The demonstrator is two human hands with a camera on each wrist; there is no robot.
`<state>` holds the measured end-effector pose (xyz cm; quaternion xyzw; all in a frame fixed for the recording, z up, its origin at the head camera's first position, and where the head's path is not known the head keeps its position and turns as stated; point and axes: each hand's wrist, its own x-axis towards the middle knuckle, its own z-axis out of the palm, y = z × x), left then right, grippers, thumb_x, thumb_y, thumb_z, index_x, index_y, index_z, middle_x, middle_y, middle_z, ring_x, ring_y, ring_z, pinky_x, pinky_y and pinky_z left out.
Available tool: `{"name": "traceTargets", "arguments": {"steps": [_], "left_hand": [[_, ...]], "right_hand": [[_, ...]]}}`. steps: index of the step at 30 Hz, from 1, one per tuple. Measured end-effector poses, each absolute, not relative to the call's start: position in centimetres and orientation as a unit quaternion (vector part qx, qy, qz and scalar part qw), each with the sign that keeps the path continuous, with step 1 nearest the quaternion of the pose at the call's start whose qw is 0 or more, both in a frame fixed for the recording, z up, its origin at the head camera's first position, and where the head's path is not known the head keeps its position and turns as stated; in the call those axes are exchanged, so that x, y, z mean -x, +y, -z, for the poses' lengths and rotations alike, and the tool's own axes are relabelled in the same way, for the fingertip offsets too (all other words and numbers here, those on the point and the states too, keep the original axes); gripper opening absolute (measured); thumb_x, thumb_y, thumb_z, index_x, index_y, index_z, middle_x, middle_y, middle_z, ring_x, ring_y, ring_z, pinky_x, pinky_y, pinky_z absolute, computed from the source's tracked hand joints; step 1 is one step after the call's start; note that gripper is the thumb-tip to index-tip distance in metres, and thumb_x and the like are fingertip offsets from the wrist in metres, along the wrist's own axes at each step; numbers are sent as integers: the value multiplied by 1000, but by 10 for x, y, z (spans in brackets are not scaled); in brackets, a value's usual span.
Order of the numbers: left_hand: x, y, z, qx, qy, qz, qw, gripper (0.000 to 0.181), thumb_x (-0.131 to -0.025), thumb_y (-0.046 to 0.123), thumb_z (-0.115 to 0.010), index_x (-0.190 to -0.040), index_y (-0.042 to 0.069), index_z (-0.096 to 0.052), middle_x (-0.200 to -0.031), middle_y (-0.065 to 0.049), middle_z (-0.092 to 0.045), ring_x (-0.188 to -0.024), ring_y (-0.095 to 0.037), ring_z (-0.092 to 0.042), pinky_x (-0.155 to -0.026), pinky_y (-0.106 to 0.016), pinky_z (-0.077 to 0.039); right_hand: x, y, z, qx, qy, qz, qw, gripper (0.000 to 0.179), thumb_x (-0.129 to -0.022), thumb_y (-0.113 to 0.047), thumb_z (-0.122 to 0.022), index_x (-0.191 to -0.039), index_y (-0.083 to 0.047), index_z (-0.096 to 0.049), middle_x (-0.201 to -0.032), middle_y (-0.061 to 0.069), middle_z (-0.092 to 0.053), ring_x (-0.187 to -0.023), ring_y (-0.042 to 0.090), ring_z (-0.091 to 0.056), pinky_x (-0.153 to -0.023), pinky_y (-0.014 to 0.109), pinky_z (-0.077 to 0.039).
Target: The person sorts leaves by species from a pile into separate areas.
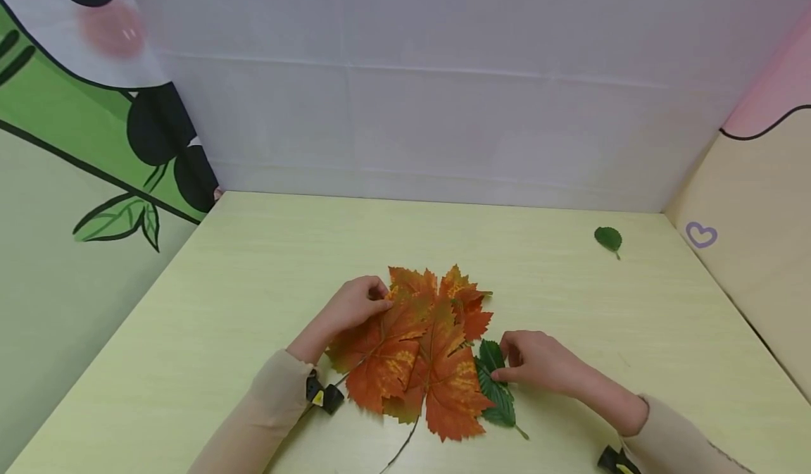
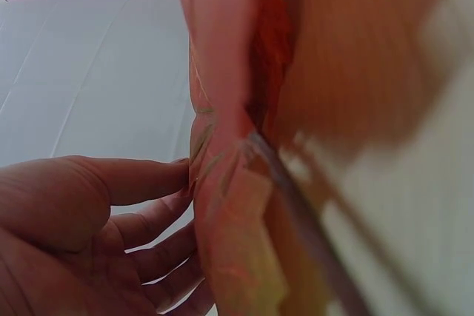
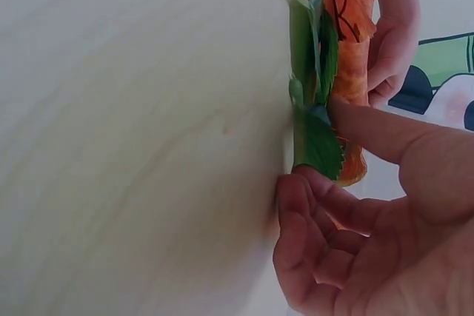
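Several orange maple-like leaves (image 1: pixel 443 361) with yellow patches overlap in a pile at the middle of the table. My left hand (image 1: pixel 356 303) pinches the edge of an orange leaf (image 2: pixel 222 146) at the pile's upper left, thumb on one face and fingers behind it. Dark green leaves (image 1: pixel 499 402) with toothed edges lie along the pile's right side. There my right hand (image 1: pixel 541 361) pinches a green leaf (image 3: pixel 317 142) between thumb and fingers, low over the tabletop in the right wrist view.
A single green leaf (image 1: pixel 608 239) lies near the table's far right corner. One thin brown stem (image 1: pixel 403 447) runs from the pile toward the front. White cloth (image 1: pixel 443 129) stands behind the pale table (image 1: pixel 285 227), and printed panels flank it left and right.
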<state>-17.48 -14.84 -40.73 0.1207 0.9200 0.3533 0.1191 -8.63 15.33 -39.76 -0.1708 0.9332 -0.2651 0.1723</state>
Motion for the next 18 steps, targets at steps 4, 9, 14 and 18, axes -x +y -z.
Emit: {"name": "traceTargets", "arguments": {"steps": [4, 9, 14, 18], "left_hand": [[175, -148, 407, -123, 920, -353, 118, 9, -85, 16, -63, -87, 8, -60, -84, -3, -59, -72, -16, -50, -65, -28, -44], [174, -148, 406, -123, 921, -351, 117, 9, -85, 16, -63, -87, 8, -60, -83, -3, -59, -71, -16, -50, -64, -28, -44], [173, -149, 405, -120, 921, -351, 120, 8, -85, 15, -63, -86, 8, -60, -83, -3, -59, -71, -15, -50, -64, -27, -43], [173, -148, 403, -122, 920, -351, 122, 8, -85, 15, -63, -85, 8, -60, -82, -3, -59, -70, -15, -49, -62, -27, -42]], "right_hand": [[85, 150, 398, 156, 938, 256, 177, 29, -73, -27, -74, -79, -12, -51, -64, -3, -49, -57, 13, -43, -53, 27, -35], [83, 148, 396, 158, 936, 256, 182, 26, -73, -19, -75, -80, -11, -51, -65, -3, -50, -59, 13, -45, -56, 28, -36], [83, 149, 395, 163, 937, 250, 179, 21, -74, -11, -73, -84, -11, -54, -69, -3, -53, -61, 11, -48, -57, 27, -39], [85, 149, 395, 151, 941, 243, 180, 21, -74, -8, -72, -88, -10, -56, -73, -2, -57, -65, 12, -51, -60, 29, -43]]}}
